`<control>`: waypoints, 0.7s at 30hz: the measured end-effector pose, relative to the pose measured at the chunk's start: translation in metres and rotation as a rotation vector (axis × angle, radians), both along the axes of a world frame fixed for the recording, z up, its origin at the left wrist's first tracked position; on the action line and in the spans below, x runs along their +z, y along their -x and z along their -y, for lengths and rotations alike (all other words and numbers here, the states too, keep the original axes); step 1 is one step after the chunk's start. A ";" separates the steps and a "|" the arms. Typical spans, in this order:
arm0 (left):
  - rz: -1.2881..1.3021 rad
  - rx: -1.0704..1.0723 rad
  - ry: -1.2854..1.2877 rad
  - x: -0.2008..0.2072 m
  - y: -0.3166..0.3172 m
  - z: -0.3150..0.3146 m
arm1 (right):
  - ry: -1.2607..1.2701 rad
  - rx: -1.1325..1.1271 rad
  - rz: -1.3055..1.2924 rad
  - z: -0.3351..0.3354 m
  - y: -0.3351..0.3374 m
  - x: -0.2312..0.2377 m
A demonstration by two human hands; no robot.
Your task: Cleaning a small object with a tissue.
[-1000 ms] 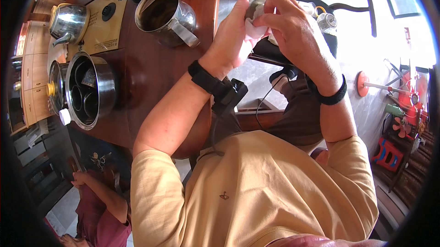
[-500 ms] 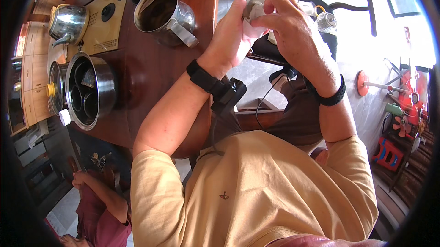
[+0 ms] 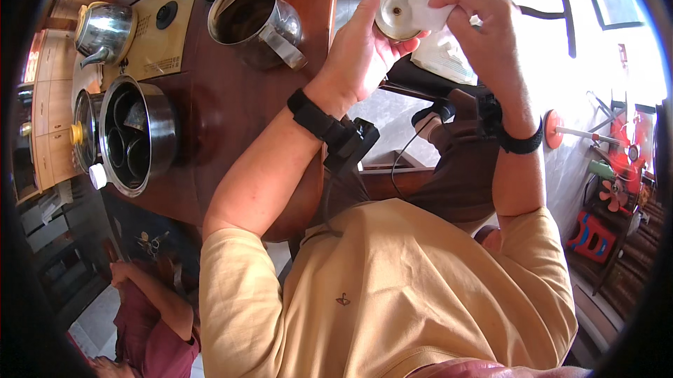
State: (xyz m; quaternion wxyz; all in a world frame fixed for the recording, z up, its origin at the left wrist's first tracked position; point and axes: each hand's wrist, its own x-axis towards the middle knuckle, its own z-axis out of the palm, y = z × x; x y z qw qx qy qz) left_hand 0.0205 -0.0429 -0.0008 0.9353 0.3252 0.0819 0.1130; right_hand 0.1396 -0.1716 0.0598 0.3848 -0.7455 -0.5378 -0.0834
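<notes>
My left hand is raised beyond the table edge, its fingers curled under a small round metal lid. The lid's pale, shallow inner face is turned up, with a small dark spot at its centre. A crumpled white tissue is pinched between the thumb and fingers of my right hand. The tissue overlaps the right rim of the lid; whether it presses on the metal I cannot tell. Left of my left hand, a shiny metal jug without a cover stands on the table, its handle toward me.
The brown wooden table bears a metal kettle and a steel pot with dark cups inside. A black chair stands ahead, a white package near its seat. Another person sits at the lower left.
My right hand has drawn back to the right with the tissue, which was bunched at the lid. The lid has tilted so its inner face shows more fully.
</notes>
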 end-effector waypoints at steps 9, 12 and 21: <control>-0.001 0.034 0.043 0.001 -0.002 0.001 | -0.009 -0.082 -0.469 0.001 0.012 0.034; -0.004 0.029 0.038 0.001 0.000 0.000 | -0.087 -0.041 -0.334 -0.002 0.017 0.035; -0.023 -0.005 0.049 -0.002 0.001 -0.002 | -0.011 -0.179 0.117 -0.004 0.022 0.044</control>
